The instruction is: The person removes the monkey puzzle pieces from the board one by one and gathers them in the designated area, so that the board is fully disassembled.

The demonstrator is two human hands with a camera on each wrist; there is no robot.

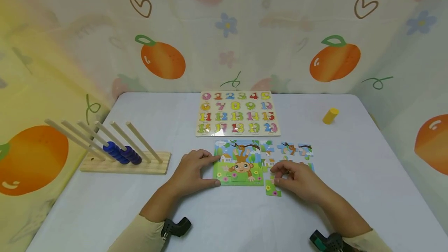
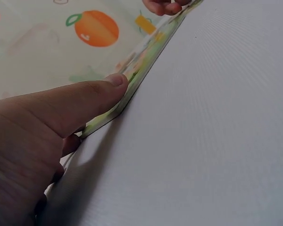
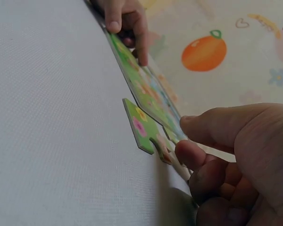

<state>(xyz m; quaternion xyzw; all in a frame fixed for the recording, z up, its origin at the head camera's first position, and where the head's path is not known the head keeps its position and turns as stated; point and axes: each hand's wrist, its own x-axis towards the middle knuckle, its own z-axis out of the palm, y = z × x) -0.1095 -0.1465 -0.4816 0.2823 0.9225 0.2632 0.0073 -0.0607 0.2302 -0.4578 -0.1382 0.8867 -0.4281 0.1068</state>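
A monkey jigsaw puzzle in a board [image 1: 241, 164] lies flat on the white table. My left hand [image 1: 194, 168] rests at its left side, thumb and index finger spread apart and touching the edge. The left wrist view shows that thumb [image 2: 111, 87] on the board's edge near a corner. Over the loose jigsaw pieces right of the board hovers my right hand [image 1: 299, 178], its thumb and index finger apart with nothing visible between them. Beside its fingertips lies a green flowered piece [image 3: 140, 126]. The hand partly hides several other pieces, while a branch piece [image 1: 287, 148] shows behind it.
Behind the puzzle lies a number board [image 1: 238, 114] with colourful figures. A wooden peg rack [image 1: 126, 166] with blue and dark purple rings stands to the left. One yellow cylinder [image 1: 330, 116] is at the far right. A printed cloth [image 1: 245, 49] hangs behind the table.
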